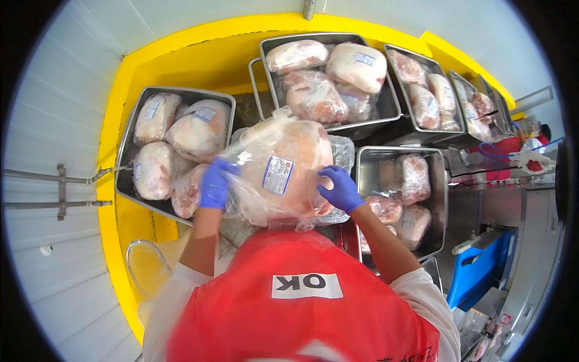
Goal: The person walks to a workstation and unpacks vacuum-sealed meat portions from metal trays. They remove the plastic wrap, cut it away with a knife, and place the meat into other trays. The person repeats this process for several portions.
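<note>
Right in front of me lies a large pale cut of meat (304, 163) inside a loose clear plastic bag (247, 158), with a white and blue label (278, 175) on top. My left hand (215, 184), in a blue glove, is closed on the bag's left side, where the film stretches up and looks blurred. At the right edge of the meat is my right hand (339, 189), also blue-gloved; its thumb and forefinger are apart and appear to touch the bag or meat. Under the meat, part of a clear-wrapped surface (342, 154) shows.
Metal tubs of wrapped meat surround me: a left tub (231, 114), a back tub (263, 51), a right tub (445, 181) and several more at the far right. A yellow ledge (181, 45) runs behind. Pipes (36, 205) line the left wall; a blue panel (482, 265) stands right.
</note>
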Demonstrator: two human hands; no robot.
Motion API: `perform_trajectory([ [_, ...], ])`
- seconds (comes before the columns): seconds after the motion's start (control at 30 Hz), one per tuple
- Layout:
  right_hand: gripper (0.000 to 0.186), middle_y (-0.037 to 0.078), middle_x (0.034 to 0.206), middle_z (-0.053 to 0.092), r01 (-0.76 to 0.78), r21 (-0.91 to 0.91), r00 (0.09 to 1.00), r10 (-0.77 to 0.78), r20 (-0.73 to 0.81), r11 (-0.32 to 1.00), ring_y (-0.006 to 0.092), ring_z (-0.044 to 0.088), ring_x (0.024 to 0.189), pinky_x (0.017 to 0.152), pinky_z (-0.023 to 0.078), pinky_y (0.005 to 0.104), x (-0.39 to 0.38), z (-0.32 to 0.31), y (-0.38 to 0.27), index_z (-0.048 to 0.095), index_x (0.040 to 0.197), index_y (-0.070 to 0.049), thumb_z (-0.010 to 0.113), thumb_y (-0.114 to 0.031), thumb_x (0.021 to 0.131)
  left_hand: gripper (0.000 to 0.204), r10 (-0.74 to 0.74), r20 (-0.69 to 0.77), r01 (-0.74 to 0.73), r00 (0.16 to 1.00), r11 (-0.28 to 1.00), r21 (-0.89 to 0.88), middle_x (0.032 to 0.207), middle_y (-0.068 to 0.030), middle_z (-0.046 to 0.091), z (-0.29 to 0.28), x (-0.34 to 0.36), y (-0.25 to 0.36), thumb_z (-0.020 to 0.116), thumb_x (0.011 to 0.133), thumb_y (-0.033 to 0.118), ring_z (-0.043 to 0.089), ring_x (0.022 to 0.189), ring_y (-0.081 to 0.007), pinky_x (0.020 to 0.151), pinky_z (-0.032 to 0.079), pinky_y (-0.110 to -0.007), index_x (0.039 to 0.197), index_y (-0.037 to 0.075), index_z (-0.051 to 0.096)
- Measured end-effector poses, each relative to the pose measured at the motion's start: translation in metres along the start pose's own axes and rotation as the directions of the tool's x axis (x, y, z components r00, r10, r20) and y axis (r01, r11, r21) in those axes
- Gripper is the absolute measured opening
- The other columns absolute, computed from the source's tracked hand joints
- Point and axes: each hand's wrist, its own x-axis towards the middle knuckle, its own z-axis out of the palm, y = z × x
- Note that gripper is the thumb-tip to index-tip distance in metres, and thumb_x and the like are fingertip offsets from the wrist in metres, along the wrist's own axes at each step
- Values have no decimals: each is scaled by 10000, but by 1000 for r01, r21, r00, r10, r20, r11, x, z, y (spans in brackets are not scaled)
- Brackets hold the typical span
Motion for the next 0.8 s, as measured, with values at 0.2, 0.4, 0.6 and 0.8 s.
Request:
perform_trajectory([
  [0.2,563,207,1291,589,159,25,986,-157,-48,987,427,548,1211,1017,458,501,-6,17,12,624,1200,-53,819,-256,712,331,18,-165,-24,986,999,-34,865,-61,671,-176,20,54,495,1056,371,596,743,-154,707,495,-323,1084,80,649],
  [0.4,758,230,1449,488,187,-68,981,-190,-36,980,452,419,1366,1130,351,536,21,21,-4,558,1339,-25,818,-401,734,490,-260,-137,276,956,634,723,818,-1,654,21,-40,-16,658,958,473,514,615,-73,503,412,-248,1278,109,585],
  [0.6,708,223,1539,411,548,-190,833,-510,214,815,421,327,1460,1188,265,566,49,71,-38,497,1436,-21,708,-385,866,490,-251,-108,216,962,454,864,814,-17,677,-49,-33,-27,756,910,330,571,645,-105,603,491,-295,1263,17,626],
  [0.8,488,176,1401,546,510,-204,860,-499,108,835,391,446,1368,1140,336,535,48,78,-43,640,1281,-78,707,-314,858,590,145,142,-203,979,674,711,1145,-144,679,-65,-44,-34,765,902,288,651,979,-214,861,524,-338,1346,-39,555],
])
